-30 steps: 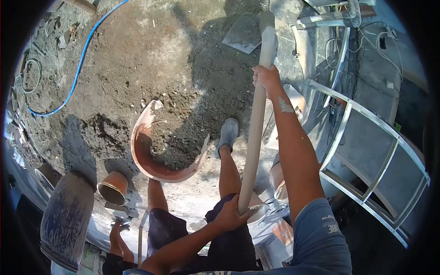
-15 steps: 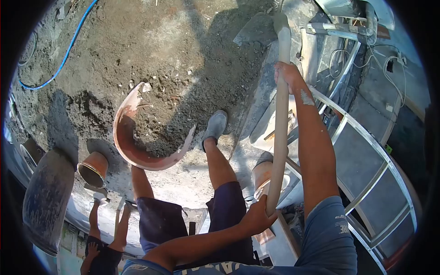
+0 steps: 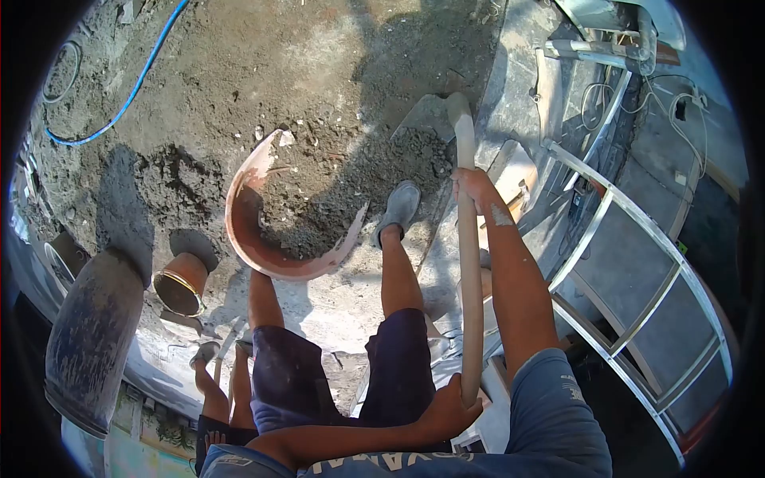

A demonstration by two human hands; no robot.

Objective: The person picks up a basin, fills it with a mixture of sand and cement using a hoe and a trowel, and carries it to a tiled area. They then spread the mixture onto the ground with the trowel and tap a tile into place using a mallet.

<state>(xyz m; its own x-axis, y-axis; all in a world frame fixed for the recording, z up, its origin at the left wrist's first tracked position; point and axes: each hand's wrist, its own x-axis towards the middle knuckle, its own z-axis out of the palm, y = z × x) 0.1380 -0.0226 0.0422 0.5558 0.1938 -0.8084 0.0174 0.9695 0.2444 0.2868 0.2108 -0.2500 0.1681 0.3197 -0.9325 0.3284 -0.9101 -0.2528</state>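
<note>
Both my hands hold a long-handled hoe, its pale handle (image 3: 470,295) running up the right of the view. My left hand (image 3: 448,410) is wrapped round the near end of the handle. Farther along, my right hand (image 3: 474,187) grips it below the head. The hoe's grey blade (image 3: 428,118) rests at the edge of the wet grey mortar mix (image 3: 319,187), apparently touching it. A broken, curved reddish rim (image 3: 267,259) lies on the mix in front of my legs, left of my boot (image 3: 401,203).
A bucket (image 3: 182,285) and a large dark drum (image 3: 96,342) stand to the left, near another person's legs (image 3: 209,386). A blue hose (image 3: 127,107) crosses the upper left. At right are a metal frame (image 3: 613,191) and cables (image 3: 685,119).
The hoe's head has come nearer and to the left, down by the mix. My right hand has moved lower and left with the handle. The view has shifted slightly.
</note>
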